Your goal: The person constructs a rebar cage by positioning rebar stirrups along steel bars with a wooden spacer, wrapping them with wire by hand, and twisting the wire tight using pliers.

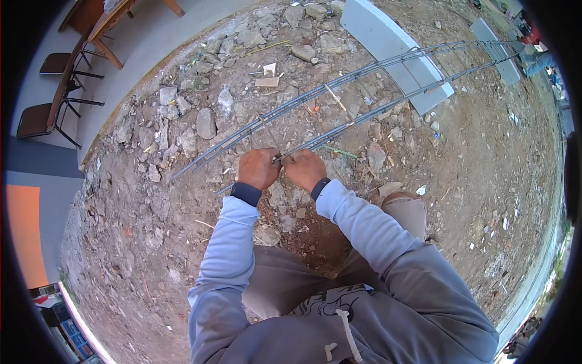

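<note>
A long rebar cage (327, 89) of thin steel bars runs from the middle of the head view to the upper right. Near its close end, a bent steel stirrup (270, 131) reaches down to where my hands meet. My left hand (259, 168) is closed around the stirrup's lower part, beside the near bars (339, 126). Close against it, my right hand (305, 169) is closed at the same bars. Its fingertips point inward, and whatever they pinch is hidden.
Two grey slabs (397, 54) (498, 53) lie under the cage. Rocks (206, 123) and rubble cover the ground to the left. Chairs (36, 121) and a wooden table (109, 30) stand on paving at upper left. A person's sleeve (538, 63) shows at the far end.
</note>
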Available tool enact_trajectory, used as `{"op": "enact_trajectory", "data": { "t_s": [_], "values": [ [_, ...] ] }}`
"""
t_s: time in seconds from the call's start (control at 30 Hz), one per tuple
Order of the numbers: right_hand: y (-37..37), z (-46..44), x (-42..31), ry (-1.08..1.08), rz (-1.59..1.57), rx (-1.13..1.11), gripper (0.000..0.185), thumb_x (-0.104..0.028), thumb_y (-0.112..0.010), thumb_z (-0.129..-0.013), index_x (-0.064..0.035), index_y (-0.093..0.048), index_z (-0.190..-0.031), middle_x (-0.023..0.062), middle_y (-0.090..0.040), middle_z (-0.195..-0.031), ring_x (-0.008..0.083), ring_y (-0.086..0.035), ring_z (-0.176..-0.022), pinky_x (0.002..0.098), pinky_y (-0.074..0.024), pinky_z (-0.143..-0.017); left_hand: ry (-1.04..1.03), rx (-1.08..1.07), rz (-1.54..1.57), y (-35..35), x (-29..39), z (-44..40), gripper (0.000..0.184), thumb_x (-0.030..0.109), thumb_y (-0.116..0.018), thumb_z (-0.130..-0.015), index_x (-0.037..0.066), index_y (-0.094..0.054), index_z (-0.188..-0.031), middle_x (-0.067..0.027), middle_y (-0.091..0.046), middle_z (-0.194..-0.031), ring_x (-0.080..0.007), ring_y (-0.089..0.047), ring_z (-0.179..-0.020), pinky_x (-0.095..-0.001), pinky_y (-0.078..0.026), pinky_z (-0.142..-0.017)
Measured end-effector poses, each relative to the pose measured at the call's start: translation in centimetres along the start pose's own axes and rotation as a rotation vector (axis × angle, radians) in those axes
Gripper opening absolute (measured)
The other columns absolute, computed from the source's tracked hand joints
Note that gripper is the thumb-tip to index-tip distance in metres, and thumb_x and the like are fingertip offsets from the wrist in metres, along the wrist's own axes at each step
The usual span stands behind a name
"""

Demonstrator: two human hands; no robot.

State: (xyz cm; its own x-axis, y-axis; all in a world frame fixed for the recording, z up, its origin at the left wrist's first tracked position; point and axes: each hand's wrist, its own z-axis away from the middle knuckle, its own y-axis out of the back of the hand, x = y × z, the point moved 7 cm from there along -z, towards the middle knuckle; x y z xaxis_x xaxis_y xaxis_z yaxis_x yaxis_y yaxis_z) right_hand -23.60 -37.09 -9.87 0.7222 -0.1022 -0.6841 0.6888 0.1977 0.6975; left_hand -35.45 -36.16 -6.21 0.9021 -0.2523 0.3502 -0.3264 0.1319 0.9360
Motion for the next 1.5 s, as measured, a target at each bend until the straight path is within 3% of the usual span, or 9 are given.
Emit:
{"op": "enact_trajectory", "data": {
  "t_s": [0.3, 0.43, 0.53, 0.73, 1.03, 1.23, 1.33, 1.43, 1.5],
  "values": [
    [-0.7, -0.1, 0.6, -0.123, -0.033, -0.100, 0.042, -0.034, -0.048, -0.085, 0.0039, -0.066, -0.088, 0.0273, -0.063, -0.097, 0.0402, -0.060, -0.095, 0.0446, -0.0466, -0.088, 0.199, -0.156, 0.373, -0.9, -1.8, -0.5, 0.043, 0.015, -0.061, -0.072, 0.005, -0.060, -0.113, -0.0253, -0.063, -0.099, -0.0390, -0.061, -0.095, -0.0413, -0.049, -0.084],
    [-1.2, -0.4, 1.1, -0.072, -0.031, -0.088, 0.041, -0.034, -0.051, -0.084, 0.0037, -0.066, -0.087, 0.0267, -0.064, -0.094, 0.0411, -0.061, -0.093, 0.0454, -0.0474, -0.085, 0.244, -0.148, 0.491, -2.4, -3.1, -0.9, 0.052, 0.014, -0.060, -0.071, -0.002, -0.055, -0.120, -0.0274, -0.062, -0.104, -0.0383, -0.061, -0.100, -0.0390, -0.047, -0.088],
    [-0.6, -0.1, 0.7, -0.087, -0.029, -0.072, 0.038, -0.033, -0.053, -0.083, 0.0019, -0.067, -0.086, 0.0266, -0.064, -0.093, 0.0413, -0.061, -0.091, 0.0463, -0.0480, -0.083, 0.302, -0.142, 0.858, -4.4, -5.2, -1.3, 0.058, 0.009, -0.060, -0.073, -0.008, -0.047, -0.126, -0.0164, -0.068, -0.092, -0.0216, -0.065, -0.085, -0.0267, -0.049, -0.075],
    [-0.8, 0.0, 0.7, -0.096, -0.033, -0.050, 0.036, -0.034, -0.055, -0.083, -0.0006, -0.068, -0.085, 0.0255, -0.064, -0.091, 0.0415, -0.062, -0.089, 0.0470, -0.0484, -0.081, 0.396, -0.001, 0.675, -4.4, -5.3, -1.9, 0.058, 0.009, -0.059, -0.072, -0.008, -0.048, -0.127, -0.0228, -0.057, -0.119, -0.0263, -0.062, -0.096, -0.0308, -0.048, -0.082],
    [-0.5, 0.4, 0.6, -0.079, -0.060, -0.030, 0.036, -0.034, -0.054, -0.083, -0.0005, -0.068, -0.082, 0.0260, -0.064, -0.089, 0.0416, -0.062, -0.088, 0.0475, -0.0479, -0.081, 0.401, 0.017, 0.391, -3.7, -4.9, -2.0, 0.051, 0.012, -0.060, -0.072, -0.006, -0.056, -0.119, -0.0251, -0.063, -0.106, -0.0311, -0.063, -0.097, -0.0344, -0.048, -0.085],
    [-0.4, 0.4, 0.3, -0.058, -0.072, -0.019, 0.038, -0.035, -0.052, -0.085, -0.0005, -0.068, -0.082, 0.0262, -0.064, -0.089, 0.0420, -0.061, -0.088, 0.0478, -0.0475, -0.082, 0.448, 0.014, 0.464, -4.2, -5.3, -2.2, 0.050, 0.010, -0.063, -0.069, -0.007, -0.057, -0.116, -0.0241, -0.063, -0.106, -0.0283, -0.065, -0.092, -0.0336, -0.050, -0.080],
    [-0.3, 0.3, 0.2, -0.082, -0.071, -0.035, 0.038, -0.035, -0.050, -0.085, -0.0003, -0.067, -0.083, 0.0265, -0.064, -0.090, 0.0424, -0.061, -0.088, 0.0481, -0.0472, -0.083, 0.515, -0.068, 0.721, -5.0, -6.2, -2.6, 0.047, 0.004, -0.063, -0.070, -0.008, -0.057, -0.115, -0.0189, -0.065, -0.102, -0.0248, -0.066, -0.086, -0.0310, -0.052, -0.074],
    [-0.4, 0.3, 0.3, -0.080, -0.061, -0.028, 0.038, -0.034, -0.050, -0.085, -0.0005, -0.067, -0.083, 0.0266, -0.063, -0.090, 0.0426, -0.061, -0.089, 0.0480, -0.0471, -0.083, 0.604, -0.113, 1.217, -5.6, -5.8, -2.6, 0.042, 0.001, -0.063, -0.074, -0.007, -0.056, -0.114, -0.0132, -0.066, -0.096, -0.0209, -0.066, -0.082, -0.0283, -0.054, -0.072],
    [-0.5, 0.2, 0.4, -0.060, -0.070, -0.020, 0.037, -0.034, -0.050, -0.085, -0.0007, -0.068, -0.083, 0.0265, -0.063, -0.090, 0.0425, -0.061, -0.089, 0.0479, -0.0471, -0.083, 0.649, -0.142, 1.293, -5.0, -5.6, -2.2, 0.038, 0.000, -0.062, -0.077, -0.005, -0.055, -0.114, -0.0120, -0.065, -0.093, -0.0201, -0.066, -0.081, -0.0286, -0.055, -0.073]
  ]
}}
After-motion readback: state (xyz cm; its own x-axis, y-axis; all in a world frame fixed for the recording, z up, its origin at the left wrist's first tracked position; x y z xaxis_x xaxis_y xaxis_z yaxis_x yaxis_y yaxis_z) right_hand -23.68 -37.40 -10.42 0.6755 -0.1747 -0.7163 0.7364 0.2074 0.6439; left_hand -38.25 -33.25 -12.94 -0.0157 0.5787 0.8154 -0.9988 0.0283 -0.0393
